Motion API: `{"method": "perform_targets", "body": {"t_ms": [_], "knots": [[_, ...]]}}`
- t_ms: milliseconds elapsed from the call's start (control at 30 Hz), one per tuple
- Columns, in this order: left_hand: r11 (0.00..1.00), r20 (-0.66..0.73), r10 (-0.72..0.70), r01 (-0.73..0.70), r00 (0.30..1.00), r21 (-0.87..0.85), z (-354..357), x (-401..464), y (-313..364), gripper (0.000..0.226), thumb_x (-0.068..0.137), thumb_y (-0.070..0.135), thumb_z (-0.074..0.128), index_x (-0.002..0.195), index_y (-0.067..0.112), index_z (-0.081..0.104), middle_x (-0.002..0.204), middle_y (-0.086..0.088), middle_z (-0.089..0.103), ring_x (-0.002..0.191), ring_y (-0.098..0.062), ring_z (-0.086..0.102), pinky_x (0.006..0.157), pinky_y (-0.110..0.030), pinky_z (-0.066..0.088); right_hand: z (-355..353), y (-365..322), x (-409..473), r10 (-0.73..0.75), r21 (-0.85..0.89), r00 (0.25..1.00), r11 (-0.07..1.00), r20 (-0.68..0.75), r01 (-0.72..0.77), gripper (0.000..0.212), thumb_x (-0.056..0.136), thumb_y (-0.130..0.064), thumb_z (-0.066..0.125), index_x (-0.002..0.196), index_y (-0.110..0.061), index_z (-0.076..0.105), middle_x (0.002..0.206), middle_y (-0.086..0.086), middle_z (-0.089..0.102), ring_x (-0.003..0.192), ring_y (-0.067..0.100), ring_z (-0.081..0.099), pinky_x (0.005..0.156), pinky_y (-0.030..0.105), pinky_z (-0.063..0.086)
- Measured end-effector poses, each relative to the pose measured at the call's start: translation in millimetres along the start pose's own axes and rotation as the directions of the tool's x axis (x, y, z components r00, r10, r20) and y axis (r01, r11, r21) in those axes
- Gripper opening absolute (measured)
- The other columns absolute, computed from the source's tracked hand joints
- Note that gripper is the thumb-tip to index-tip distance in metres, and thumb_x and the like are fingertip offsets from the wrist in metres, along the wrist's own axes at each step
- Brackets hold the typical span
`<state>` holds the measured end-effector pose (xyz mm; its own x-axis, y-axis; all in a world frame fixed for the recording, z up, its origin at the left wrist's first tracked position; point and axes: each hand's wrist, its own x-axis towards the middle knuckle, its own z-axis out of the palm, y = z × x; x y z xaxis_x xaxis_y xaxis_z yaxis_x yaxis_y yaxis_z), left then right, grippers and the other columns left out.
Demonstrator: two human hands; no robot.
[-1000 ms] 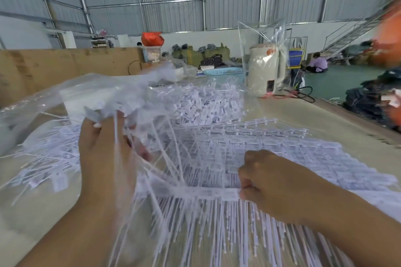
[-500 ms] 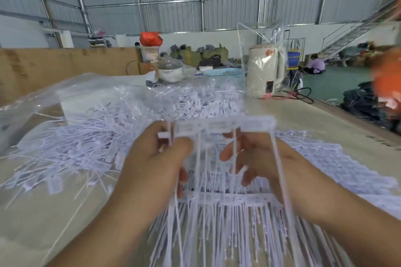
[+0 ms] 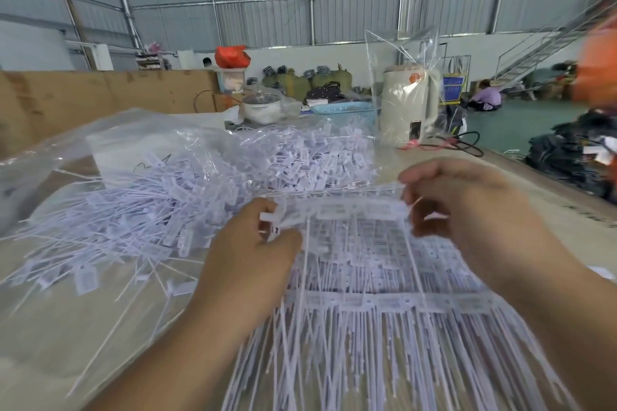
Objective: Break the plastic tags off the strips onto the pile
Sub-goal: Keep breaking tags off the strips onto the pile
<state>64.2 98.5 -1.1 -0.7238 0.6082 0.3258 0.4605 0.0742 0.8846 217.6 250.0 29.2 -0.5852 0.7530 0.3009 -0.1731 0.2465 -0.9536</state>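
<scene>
the left hand [image 3: 263, 243] and right hand [image 3: 444, 200] each pinched one end of a tag strip [image 3: 344, 210], its long axis running left to right between them. the pile [image 3: 187, 197] lay to the left, nearer the left hand

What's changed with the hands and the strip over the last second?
The left hand left the pile of loose tags and now pinches the left end of a strip of tags. The right hand lifted that strip and pinches its right end. The kettle and the stacked strips stayed put.

Left hand [image 3: 253, 253], right hand [image 3: 467, 207] pinching.
</scene>
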Motion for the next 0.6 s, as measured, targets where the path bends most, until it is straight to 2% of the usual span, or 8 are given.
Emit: {"method": "perform_targets", "body": {"t_ms": [67,133,200,267,367,467,533,600], "knots": [[0.999,-0.004,0.019,-0.019,1.000,0.030,3,-1,2,0.019,0.088,0.013,0.059,0.081,0.031,0.061,0.065,0.023,0.063,0.041,-0.001,0.053,0.034,-0.012,0.034,3,-10,-3,-0.148,0.077,0.985,0.985,-0.085,0.155,0.029,0.094,-0.005,0.044,0.081,-0.010,0.069,0.072,0.002,0.067,0.068,0.018,0.061,0.068,0.037,0.051],[0.997,0.005,0.049,-0.049,0.999,0.051,9,-3,3,0.018,0.085,0.016,0.065,0.080,0.033,0.061,0.077,0.032,0.062,0.050,-0.004,0.057,0.038,-0.013,0.038,7,-15,-11,-0.430,-0.273,0.903,0.867,0.011,0.417,0.024,0.091,-0.027,0.049,0.087,-0.020,0.071,0.084,-0.010,0.069,0.082,0.006,0.062,0.079,0.023,0.048],[0.996,0.029,0.074,-0.075,0.997,0.045,14,-4,4,0.012,0.080,0.024,0.070,0.080,0.033,0.062,0.082,0.033,0.062,0.053,-0.003,0.059,0.044,-0.018,0.045,19,-15,-24,-0.510,-0.659,0.802,0.492,0.311,0.568,0.035,0.089,-0.046,0.045,0.098,-0.023,0.069,0.093,-0.015,0.067,0.091,0.006,0.058,0.082,0.021,0.046],[0.997,0.073,0.075,-0.077,0.994,0.020,15,-6,5,0.014,0.071,0.037,0.071,0.083,0.035,0.063,0.081,0.024,0.065,0.055,0.000,0.060,0.051,-0.028,0.052,32,-9,-29,-0.371,-0.760,0.788,0.258,0.492,0.596,0.044,0.092,-0.052,0.034,0.101,-0.021,0.065,0.089,-0.007,0.063,0.086,0.012,0.055,0.080,0.030,0.046],[0.993,0.147,0.024,-0.007,0.989,-0.117,9,-5,4,0.019,0.067,0.031,0.075,0.082,0.037,0.066,0.078,0.012,0.068,0.058,-0.006,0.063,0.046,-0.030,0.054,40,-1,-28,-0.236,-0.727,0.810,0.358,0.537,0.586,0.048,0.092,-0.059,0.022,0.108,-0.027,0.054,0.080,-0.009,0.055,0.076,0.009,0.053,0.073,0.035,0.046],[0.910,0.214,-0.061,0.142,0.975,-0.389,-1,1,4,0.021,0.065,0.020,0.085,0.079,0.025,0.070,0.077,0.000,0.069,0.053,-0.013,0.062,0.044,-0.025,0.049,29,1,-20,-0.255,-0.699,0.854,0.492,0.454,0.519,0.036,0.093,-0.053,0.036,0.115,-0.030,0.054,0.059,-0.012,0.049,0.054,0.002,0.049,0.055,0.031,0.044],[0.732,0.284,-0.086,0.254,0.955,-0.632,-8,6,9,0.022,0.065,0.021,0.074,0.085,0.012,0.072,0.090,-0.010,0.071,0.052,-0.017,0.061,0.039,-0.027,0.049,18,0,-14,-0.288,-0.760,0.863,0.413,0.414,0.502,0.027,0.095,-0.043,0.046,0.115,-0.033,0.059,0.059,-0.016,0.054,0.056,0.000,0.052,0.056,0.031,0.046],[0.563,0.345,-0.026,0.299,0.938,-0.770,-15,6,13,0.022,0.076,0.021,0.061,0.090,0.008,0.073,0.106,-0.013,0.071,0.053,-0.018,0.062,0.040,-0.028,0.051,7,-4,-9,-0.290,-0.828,0.873,0.302,0.392,0.472,0.024,0.095,-0.034,0.048,0.113,-0.035,0.063,0.086,-0.015,0.067,0.079,0.009,0.061,0.070,0.034,0.051]]}}
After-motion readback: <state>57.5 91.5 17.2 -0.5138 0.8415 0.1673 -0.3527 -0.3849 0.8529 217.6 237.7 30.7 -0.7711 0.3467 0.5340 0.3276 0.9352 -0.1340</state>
